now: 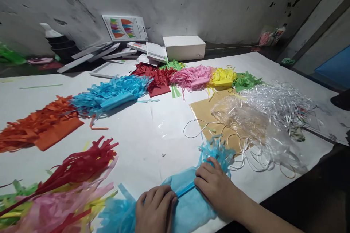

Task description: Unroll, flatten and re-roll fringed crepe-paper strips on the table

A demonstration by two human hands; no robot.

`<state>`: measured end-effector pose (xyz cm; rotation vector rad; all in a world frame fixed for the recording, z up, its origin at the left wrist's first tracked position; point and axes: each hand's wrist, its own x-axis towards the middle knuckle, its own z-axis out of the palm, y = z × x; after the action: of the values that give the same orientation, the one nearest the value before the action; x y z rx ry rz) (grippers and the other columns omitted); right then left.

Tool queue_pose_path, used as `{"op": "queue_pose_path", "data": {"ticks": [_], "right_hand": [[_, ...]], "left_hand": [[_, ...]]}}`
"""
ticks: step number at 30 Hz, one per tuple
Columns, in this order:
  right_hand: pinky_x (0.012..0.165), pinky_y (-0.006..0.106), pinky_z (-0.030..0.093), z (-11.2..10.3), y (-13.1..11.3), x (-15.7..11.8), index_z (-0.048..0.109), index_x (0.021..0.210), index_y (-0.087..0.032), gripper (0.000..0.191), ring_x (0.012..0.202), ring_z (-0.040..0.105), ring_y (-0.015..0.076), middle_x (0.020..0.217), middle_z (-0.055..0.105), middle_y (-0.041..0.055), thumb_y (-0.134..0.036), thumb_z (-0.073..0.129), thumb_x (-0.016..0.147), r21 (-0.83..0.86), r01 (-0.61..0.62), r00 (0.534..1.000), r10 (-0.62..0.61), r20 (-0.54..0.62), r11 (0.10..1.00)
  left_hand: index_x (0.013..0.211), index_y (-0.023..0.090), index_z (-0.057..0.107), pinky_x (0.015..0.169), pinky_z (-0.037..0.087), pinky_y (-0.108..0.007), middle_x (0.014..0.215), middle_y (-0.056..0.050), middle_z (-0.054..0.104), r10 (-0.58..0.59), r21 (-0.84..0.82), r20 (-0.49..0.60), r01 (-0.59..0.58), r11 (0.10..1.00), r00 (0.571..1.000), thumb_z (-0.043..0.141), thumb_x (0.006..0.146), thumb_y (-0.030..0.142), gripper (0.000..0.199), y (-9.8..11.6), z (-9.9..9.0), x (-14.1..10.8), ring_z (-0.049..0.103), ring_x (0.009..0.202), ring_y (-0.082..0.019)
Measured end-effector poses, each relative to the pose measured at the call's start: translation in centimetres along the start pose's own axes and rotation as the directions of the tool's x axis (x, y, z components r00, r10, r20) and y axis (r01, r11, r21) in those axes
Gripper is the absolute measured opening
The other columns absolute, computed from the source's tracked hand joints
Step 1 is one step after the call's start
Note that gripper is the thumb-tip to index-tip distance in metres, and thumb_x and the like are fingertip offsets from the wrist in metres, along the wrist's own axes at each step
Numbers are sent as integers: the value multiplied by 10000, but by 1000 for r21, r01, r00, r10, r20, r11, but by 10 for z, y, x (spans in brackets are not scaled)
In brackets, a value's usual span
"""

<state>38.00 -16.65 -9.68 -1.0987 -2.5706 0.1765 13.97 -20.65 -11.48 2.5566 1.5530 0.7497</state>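
Tissue paper (193, 213) in blue lay at the frame's lower centre, its narrow fold (186, 190) running between our left hand (155, 207) and right hand (213, 185), both curled over it, seemingly to keep it straight, though we could not tell whether either pinched it.

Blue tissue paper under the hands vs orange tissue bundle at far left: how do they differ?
Pose: the blue tissue paper spreads wide mid-length; the orange tissue bundle has its uncut part in a compact band.
Contact: left hand and right hand touch the blue; the orange lies untouched.
Shared: both are fringed.
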Motion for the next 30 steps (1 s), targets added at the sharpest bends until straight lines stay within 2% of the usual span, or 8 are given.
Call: {"op": "queue_pose_path", "data": {"ticks": [4, 7, 10, 15, 19, 22, 26, 30], "right_hand": [[1069, 482, 245, 2, -11, 7, 588, 853, -194, 109, 943, 545, 228, 934, 628, 25, -147, 665, 914, 0, -145, 989, 144, 28, 990], [1048, 517, 263, 5, -17, 12, 592, 849, -190, 118, 946, 543, 252, 929, 625, 38, -146, 698, 876, -35, -231, 972, 232, 24, 972], [1107, 516, 219, 7, -18, 12, 583, 842, -202, 144, 959, 532, 228, 940, 626, 19, -112, 678, 902, -47, -150, 989, 150, -3, 988], [1181, 522, 144, 11, -18, 8, 589, 848, -186, 113, 939, 519, 228, 841, 593, 14, -111, 612, 930, -122, 98, 994, -102, -27, 988], [1153, 495, 243, 22, -21, 14, 588, 860, -191, 129, 844, 534, 219, 823, 604, 19, -98, 560, 945, -141, 89, 993, -99, -60, 986], [1038, 449, 381, 22, -21, 23, 573, 810, -216, 203, 791, 565, 210, 789, 624, 11, -100, 506, 963, 109, -21, 963, 49, -266, 994], [923, 461, 446, 2, -7, 28, 608, 877, -236, 164, 855, 613, 242, 862, 667, 25, -195, 494, 989, 446, -195, 779, 414, -471, 874], [641, 323, 502, -24, 36, 15, 651, 938, -239, 93, 720, 635, 203, 814, 675, 7, -292, 578, 959, 805, -189, 412, 790, -454, 562]], "left_hand": [[905, 246, 623, 814, 349, -410, 938, -17, 721, -55, 152, 51, 47, 987, 997, 576, 908, 189, 75, 6, -1, 8, 660, 852, -218], [875, 248, 642, 837, 365, -458, 963, -38, 727, -114, 177, 53, 103, 979, 992, 526, 891, 109, 182, 12, -3, 13, 664, 870, -243], [903, 262, 681, 932, 366, -496, 992, -15, 759, -29, 144, 47, 22, 989, 999, 487, 848, -10, 339, 17, -3, 15, 658, 952, -246], [732, 235, 656, 946, 366, -462, 811, 21, 728, 60, 179, 67, -71, 981, 996, 539, 849, -3, 290, 20, -2, 29, 647, 838, -219], [781, 235, 660, 856, 395, -424, 844, 4, 713, 82, 179, 33, -86, 980, 996, 510, 888, 31, 275, 16, -2, 34, 628, 801, -207], [992, 226, 692, 935, 421, -412, 1045, -41, 757, 182, 127, -62, -173, 977, 981, 473, 953, 97, 258, 12, 6, 19, 654, 964, -222], [1137, 236, 684, 914, 482, -346, 1136, -43, 767, 295, 210, -11, -286, 935, 955, 483, 972, 177, 267, 8, 20, -2, 682, 1028, -222], [1231, 226, 661, 876, 502, -426, 1153, -84, 764, 239, 369, -10, -218, 904, 971, 614, 918, 329, 332, 3, 25, 0, 699, 1017, -284]]}}
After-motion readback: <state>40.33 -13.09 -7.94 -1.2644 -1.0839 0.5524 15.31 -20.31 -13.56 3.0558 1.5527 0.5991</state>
